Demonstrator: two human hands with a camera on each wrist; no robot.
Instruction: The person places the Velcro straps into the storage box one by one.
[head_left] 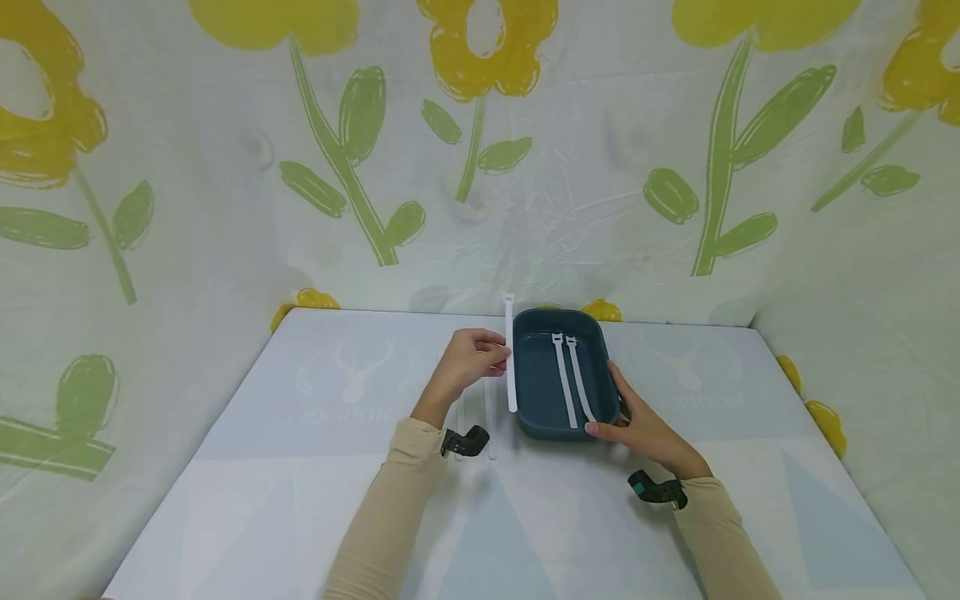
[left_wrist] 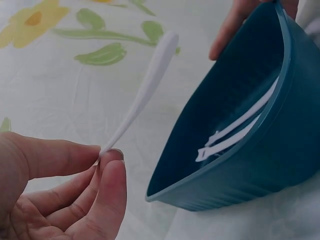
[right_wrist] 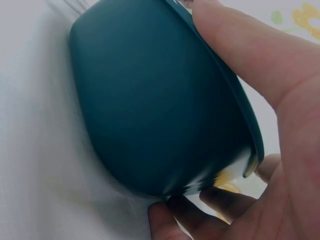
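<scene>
My left hand (head_left: 472, 360) pinches a white cable strap (head_left: 511, 367) between thumb and fingertips, just left of a dark blue plastic box (head_left: 530, 425). In the left wrist view the held strap (left_wrist: 142, 95) slants upward from the fingertips, its free end rounded. Two more white straps (head_left: 564, 379) with slotted heads lie side by side inside the box. Gripping the box at its near right corner is my right hand (head_left: 641, 425). The right wrist view shows the thumb (right_wrist: 250, 50) along the rim and the other fingers at the lower side.
Two thin white straps (head_left: 491, 429) lie on the pale table (head_left: 337, 517), partly behind the left wrist. A flower-print curtain (head_left: 555, 192) stands behind the table's far edge. Dark camera mounts (head_left: 467, 442) sit on both wrists.
</scene>
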